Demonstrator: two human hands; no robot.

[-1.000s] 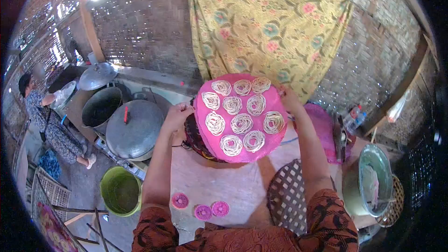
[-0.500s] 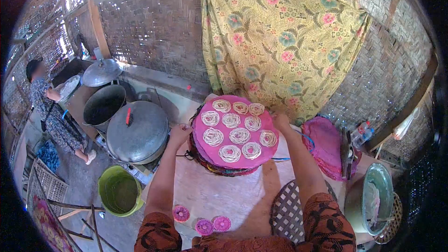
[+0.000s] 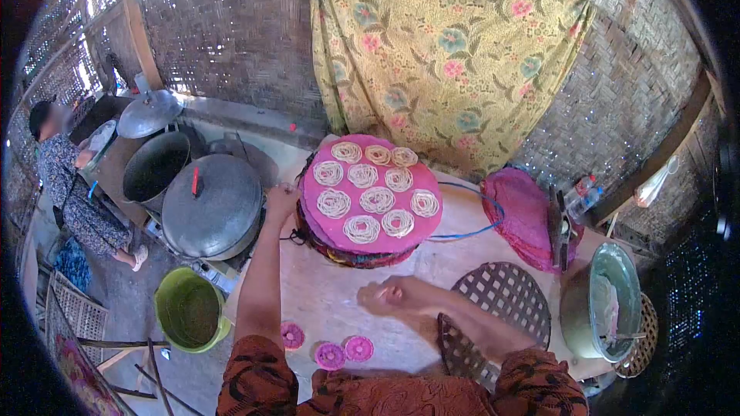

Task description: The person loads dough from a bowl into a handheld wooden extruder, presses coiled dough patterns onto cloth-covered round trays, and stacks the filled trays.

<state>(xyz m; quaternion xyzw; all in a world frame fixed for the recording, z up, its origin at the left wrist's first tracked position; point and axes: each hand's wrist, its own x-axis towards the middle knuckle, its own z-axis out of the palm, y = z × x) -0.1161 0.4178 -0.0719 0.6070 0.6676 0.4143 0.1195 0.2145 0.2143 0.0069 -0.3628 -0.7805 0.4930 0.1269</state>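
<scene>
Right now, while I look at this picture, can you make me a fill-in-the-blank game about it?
1. The round pink sheet has ____ pale coils on it.
2. The handle on the big grey pot lid is coloured ____.
3. On the pale table lie ____ small pink-purple rounds.
4. The person's ____ hand is beside the edge of the pink sheet, while the other is lower down, over the table.

Missing words: eleven; red; three; left.
</scene>
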